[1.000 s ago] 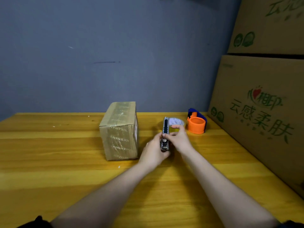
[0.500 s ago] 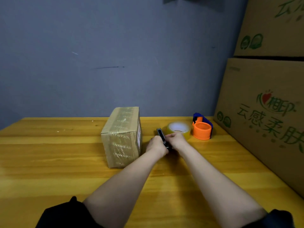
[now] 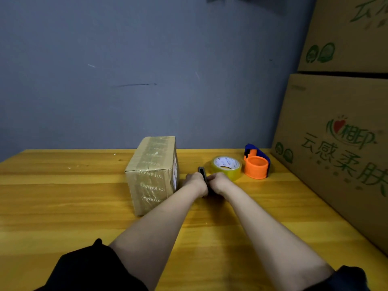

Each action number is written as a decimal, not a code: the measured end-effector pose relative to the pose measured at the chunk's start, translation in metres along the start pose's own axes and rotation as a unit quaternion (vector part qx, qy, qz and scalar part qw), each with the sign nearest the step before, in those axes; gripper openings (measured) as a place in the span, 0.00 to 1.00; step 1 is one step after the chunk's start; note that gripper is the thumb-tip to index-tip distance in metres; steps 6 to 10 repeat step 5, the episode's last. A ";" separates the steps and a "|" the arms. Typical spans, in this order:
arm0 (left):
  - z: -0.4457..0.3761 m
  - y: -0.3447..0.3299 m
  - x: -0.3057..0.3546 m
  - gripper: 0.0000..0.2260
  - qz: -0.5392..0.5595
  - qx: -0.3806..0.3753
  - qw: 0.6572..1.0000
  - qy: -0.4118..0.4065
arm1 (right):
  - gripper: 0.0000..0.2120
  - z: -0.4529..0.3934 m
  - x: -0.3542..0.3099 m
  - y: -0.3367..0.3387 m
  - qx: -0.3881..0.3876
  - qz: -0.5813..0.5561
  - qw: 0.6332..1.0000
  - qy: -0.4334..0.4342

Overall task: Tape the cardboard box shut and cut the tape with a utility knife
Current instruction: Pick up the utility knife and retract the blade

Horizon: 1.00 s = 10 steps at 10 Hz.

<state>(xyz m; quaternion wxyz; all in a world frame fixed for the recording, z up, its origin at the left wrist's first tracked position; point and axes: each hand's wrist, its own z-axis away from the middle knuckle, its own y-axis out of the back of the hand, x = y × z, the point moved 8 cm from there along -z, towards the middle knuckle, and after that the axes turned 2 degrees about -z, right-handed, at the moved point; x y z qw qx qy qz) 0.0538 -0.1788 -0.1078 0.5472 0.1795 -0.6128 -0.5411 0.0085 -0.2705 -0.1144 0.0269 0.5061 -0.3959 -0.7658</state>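
Note:
A small cardboard box (image 3: 152,175) stands on the wooden table (image 3: 63,196), with clear tape running over its top and front. Just right of it, my left hand (image 3: 195,182) and my right hand (image 3: 218,182) together grip a grey utility knife (image 3: 202,171) low over the table; only its far end shows between them. A roll of yellowish clear tape (image 3: 226,168) lies flat just beyond my right hand.
An orange and blue tape dispenser (image 3: 256,163) sits right of the roll. Two large printed cartons (image 3: 336,143) are stacked along the table's right side. A grey wall closes the back.
Both hands have lowered the knife from upright to nearly flat, and moved it away from me toward the tape roll. The camera has tilted up slightly.

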 end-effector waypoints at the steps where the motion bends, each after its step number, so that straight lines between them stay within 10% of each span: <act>1: 0.001 -0.001 -0.001 0.20 -0.010 0.007 1.000 -0.002 | 0.13 0.003 -0.003 -0.001 0.007 0.044 0.999 0.009; 10: 0.037 0.025 0.019 0.16 -0.060 0.011 0.996 -0.072 | 0.16 0.031 0.007 0.025 -0.007 0.135 0.990 -0.036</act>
